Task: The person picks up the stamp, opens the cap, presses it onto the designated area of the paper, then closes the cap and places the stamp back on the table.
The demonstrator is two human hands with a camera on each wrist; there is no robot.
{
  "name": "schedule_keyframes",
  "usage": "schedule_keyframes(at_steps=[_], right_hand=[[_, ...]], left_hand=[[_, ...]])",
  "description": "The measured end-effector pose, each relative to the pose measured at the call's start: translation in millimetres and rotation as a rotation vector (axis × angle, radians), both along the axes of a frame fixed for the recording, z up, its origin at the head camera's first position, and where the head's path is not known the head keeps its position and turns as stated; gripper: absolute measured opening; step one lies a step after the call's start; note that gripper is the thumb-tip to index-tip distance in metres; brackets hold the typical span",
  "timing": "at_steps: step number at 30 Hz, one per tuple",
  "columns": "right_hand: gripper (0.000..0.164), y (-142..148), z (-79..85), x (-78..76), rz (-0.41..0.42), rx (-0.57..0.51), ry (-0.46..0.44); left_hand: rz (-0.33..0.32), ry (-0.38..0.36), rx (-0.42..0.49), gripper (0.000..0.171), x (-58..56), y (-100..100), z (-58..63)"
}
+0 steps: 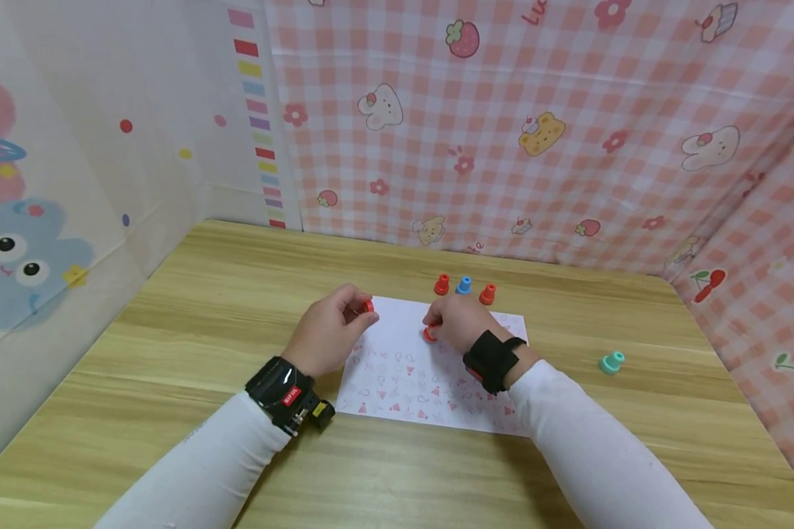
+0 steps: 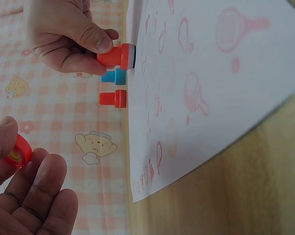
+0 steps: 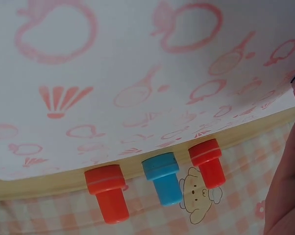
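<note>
My right hand (image 1: 465,323) pinches a red stamp (image 2: 117,57) by its handle over a white sheet of paper (image 1: 397,319). In the left wrist view the stamp's dark face is right at the paper. Rows of pink and red prints, such as rackets and shuttlecocks, cover much of the sheet. Off its far left corner my left hand (image 1: 331,328) holds a small red cap (image 2: 23,151) between thumb and index finger, the other fingers loosely bent. The cap's hollow inside shows a yellowish spot.
Behind the paper stand a red stamp (image 1: 442,284), a blue stamp (image 1: 464,285) and an orange-red stamp (image 1: 487,294) in a row. A teal stamp (image 1: 612,362) stands to the right on the wooden table (image 1: 397,470). A checked cloth (image 1: 437,198) hangs along the table's back edge.
</note>
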State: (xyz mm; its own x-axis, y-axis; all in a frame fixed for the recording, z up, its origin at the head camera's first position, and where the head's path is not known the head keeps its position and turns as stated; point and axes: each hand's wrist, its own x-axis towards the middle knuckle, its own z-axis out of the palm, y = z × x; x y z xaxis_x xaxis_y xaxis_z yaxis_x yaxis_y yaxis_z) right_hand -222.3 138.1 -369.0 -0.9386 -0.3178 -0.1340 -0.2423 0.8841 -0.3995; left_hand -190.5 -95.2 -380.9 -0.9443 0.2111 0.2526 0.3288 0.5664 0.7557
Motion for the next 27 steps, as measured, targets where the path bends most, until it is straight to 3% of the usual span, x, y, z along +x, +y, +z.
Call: schedule_keyframes(at_steps=[10,27], right_hand=[[0.015,-4.3,0.2,1.9,0.032,0.078,0.054],[0.013,-5.7,1.0,2.1,0.015,0.078,0.020]], left_hand=[[-0.005,-0.011,-0.005,0.018,2.3,1.8,2.0],[0.001,-0.018,-0.008,0.017,2.4,4.5,0.7]])
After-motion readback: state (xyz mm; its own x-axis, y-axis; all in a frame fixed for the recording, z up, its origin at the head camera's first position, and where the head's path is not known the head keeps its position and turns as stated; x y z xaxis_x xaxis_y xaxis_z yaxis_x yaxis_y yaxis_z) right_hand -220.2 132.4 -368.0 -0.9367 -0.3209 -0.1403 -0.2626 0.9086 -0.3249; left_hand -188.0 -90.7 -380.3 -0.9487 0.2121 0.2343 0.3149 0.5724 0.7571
